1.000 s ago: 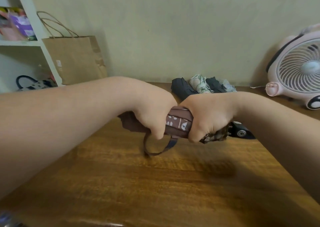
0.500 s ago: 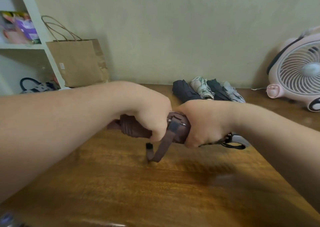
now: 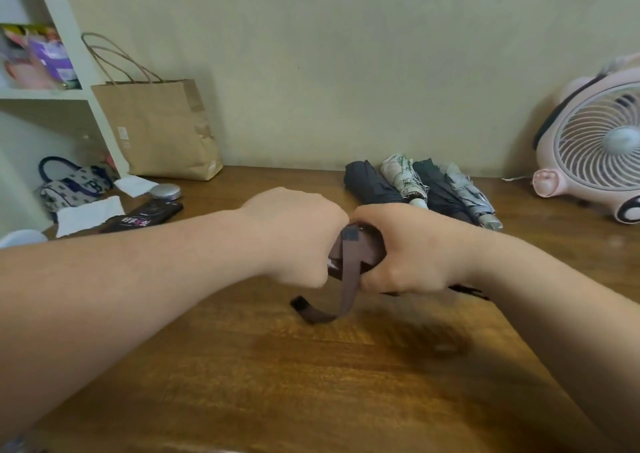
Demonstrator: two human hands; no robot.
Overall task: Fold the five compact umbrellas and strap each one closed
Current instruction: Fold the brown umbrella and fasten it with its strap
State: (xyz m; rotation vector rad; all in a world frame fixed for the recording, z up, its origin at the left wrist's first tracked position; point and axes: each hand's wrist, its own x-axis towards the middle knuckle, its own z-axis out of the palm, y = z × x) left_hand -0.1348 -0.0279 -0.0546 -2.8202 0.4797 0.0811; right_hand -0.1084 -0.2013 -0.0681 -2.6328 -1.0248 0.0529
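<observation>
Both my hands grip a folded brown umbrella (image 3: 372, 253) held level above the wooden table (image 3: 277, 383). My left hand (image 3: 294, 234) wraps its left part, my right hand (image 3: 408, 248) its right part, fists nearly touching. The umbrella's brown strap (image 3: 346, 290) hangs loose between my hands and curls down toward the table. A thin dark piece sticks out right of my right hand. Several folded umbrellas (image 3: 415, 189) lie side by side at the back of the table: dark grey, white patterned, black, light grey.
A pink fan (image 3: 595, 148) stands at the back right. A brown paper bag (image 3: 159, 130) leans by the wall at the back left. Near it lie white papers (image 3: 90, 213), a round silver tin (image 3: 165, 191) and a dark flat case (image 3: 145, 217). White shelves (image 3: 69, 72) rise at the left.
My hands have drawn closer together, hiding more of the brown umbrella. The strap now hangs straighter down between them. The view has tilted, showing more of the table's left side.
</observation>
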